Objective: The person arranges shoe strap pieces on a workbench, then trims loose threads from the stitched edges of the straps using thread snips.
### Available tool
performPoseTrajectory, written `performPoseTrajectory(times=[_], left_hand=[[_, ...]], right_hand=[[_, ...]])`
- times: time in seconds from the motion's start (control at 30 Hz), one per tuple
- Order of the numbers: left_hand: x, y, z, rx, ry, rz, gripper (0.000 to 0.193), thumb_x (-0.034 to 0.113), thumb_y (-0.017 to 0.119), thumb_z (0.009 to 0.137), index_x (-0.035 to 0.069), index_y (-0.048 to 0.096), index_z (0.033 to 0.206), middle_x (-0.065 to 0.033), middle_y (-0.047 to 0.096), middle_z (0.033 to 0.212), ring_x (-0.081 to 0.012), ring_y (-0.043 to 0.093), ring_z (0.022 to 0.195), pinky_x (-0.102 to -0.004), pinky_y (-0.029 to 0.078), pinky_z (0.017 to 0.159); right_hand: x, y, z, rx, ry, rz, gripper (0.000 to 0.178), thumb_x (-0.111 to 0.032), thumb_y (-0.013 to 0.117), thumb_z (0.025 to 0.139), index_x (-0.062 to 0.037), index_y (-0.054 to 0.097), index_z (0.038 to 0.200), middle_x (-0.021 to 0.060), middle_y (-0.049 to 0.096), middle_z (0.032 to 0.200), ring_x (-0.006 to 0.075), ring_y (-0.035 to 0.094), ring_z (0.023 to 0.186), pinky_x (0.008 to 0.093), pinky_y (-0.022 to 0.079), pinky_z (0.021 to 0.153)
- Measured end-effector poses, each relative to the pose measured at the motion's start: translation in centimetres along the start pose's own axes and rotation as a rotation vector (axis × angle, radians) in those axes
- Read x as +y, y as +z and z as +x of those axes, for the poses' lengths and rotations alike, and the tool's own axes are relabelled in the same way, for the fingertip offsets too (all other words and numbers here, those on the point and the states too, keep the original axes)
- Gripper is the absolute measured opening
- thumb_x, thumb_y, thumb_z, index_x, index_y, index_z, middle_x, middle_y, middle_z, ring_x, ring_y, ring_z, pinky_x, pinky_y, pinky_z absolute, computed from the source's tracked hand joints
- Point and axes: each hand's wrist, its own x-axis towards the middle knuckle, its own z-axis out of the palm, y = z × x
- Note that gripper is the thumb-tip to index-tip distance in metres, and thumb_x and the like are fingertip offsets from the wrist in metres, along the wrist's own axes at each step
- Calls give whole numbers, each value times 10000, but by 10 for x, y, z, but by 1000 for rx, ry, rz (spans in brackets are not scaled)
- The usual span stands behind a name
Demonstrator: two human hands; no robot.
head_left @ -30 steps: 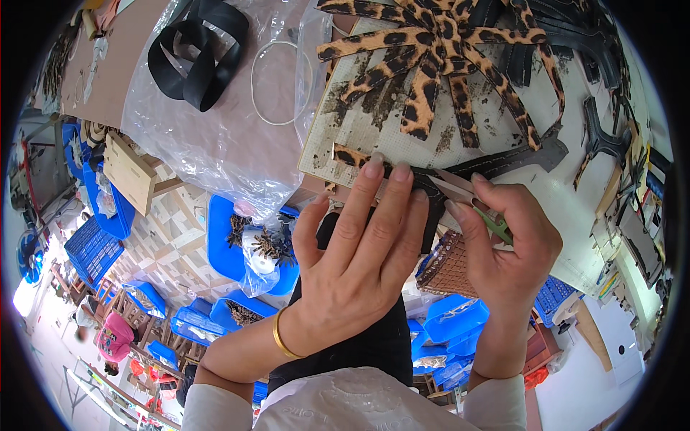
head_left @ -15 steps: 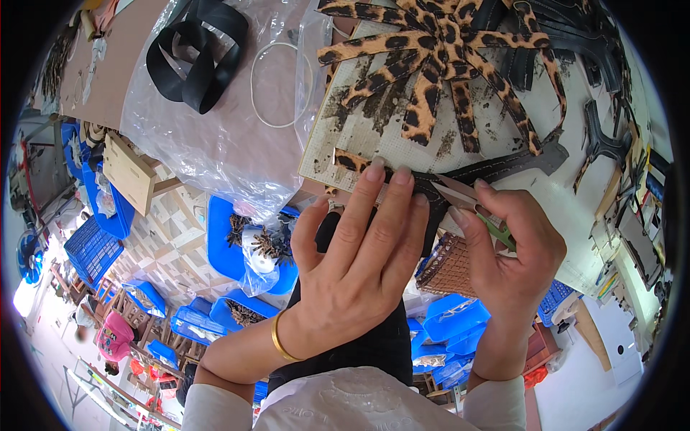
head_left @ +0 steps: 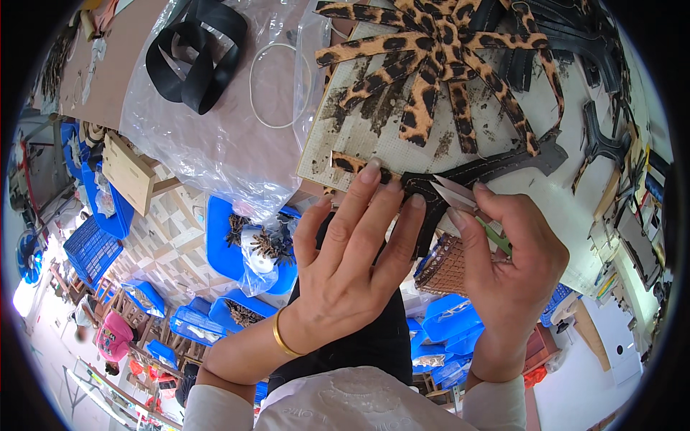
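Observation:
My left hand (head_left: 352,258) has its fingers stretched over a narrow leopard-print strap (head_left: 348,162), pressing it at the edge of the stained white board (head_left: 316,152). That strap meets a black stitched leather piece (head_left: 496,167) beside my fingertips. In my right hand (head_left: 514,255), between thumb and fingers, is a pair of small thread snips (head_left: 454,194) with a green handle. Their two pointed blades are slightly apart over the black leather, just right of my left fingers. The strap's part under my left fingertips is hidden.
Leopard-print straps (head_left: 449,50) lie bunched on the board's far side. More black leather pieces (head_left: 604,140) are at the right. A black band coil (head_left: 194,57) rests on clear plastic (head_left: 172,144) at the left. Blue bins (head_left: 226,248) stand below the table edge.
My left fingers have shifted slightly left and toward me, uncovering more of the black leather. The snips' tips have moved a little right and nearer me.

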Motion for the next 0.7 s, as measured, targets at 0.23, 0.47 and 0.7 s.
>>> performPoseTrajectory(times=[0.23,0.47,0.7], left_hand=[[-1,-6,3,-20,23,47,540,350,741,779,115,685,1262,-81,591,1377,-292,532,1299,-420,335,1034],[14,5,3,55,-10,11,337,196,615,863,130,703,1182,-34,627,1332,-218,582,1247,-367,356,934],[19,4,5,28,-32,36,328,175,596,873,112,702,1177,-38,618,1354,-215,578,1255,-374,348,940]], right_hand=[[14,18,-4,16,-83,15,200,-77,765,805,-42,684,984,73,655,773,272,646,621,355,497,543],[19,6,-12,133,-50,155,179,-56,779,821,-26,680,967,102,675,782,252,657,622,328,506,535],[23,5,-21,123,-103,38,185,-87,786,822,-26,677,959,92,674,768,248,655,616,324,505,535]])
